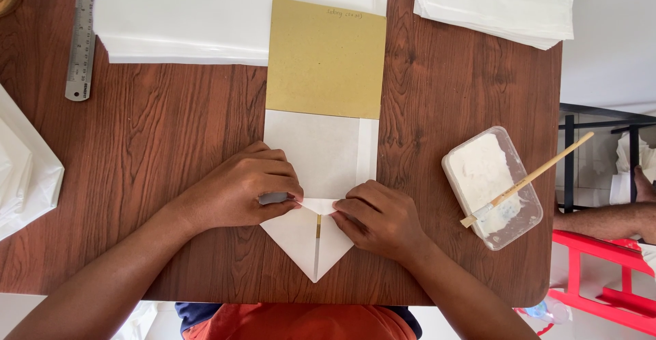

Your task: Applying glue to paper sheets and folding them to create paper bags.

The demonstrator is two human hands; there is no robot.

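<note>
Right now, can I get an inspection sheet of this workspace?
Surface: brown wood-grain table.
Job's things: white paper folded to a point at its near end, under a tan card.
Clutter: steel ruler, white sheet stacks, paste tub with brush.
Grippers: left hand and right hand press the fold.
Cables: nothing seen.
Surroundings: red frame, another person's arm.
</note>
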